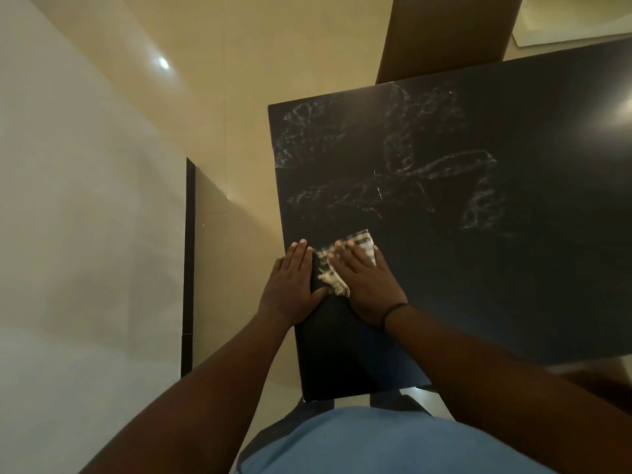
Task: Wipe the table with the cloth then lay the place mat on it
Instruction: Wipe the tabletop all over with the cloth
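Both forearms reached over the dark desk [444, 268]. Right hand [367, 285] pressed flat, fingers straight, on the checked cloth [362, 242] near the left edge; left hand [294, 285] lay open beside it. Cloth looked soft, limp, probably light; best bunched mid-fold.

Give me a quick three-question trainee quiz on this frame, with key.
1. True or false: the right hand presses flat on the checked, fringed cloth.
2. Where is the left hand? A) lifting a place mat B) flat at the left edge of the dark rectangular table C) off the table
3. What marks the table beyond the cloth?

Key: 1 true; 2 B; 3 pale whitish streaks.
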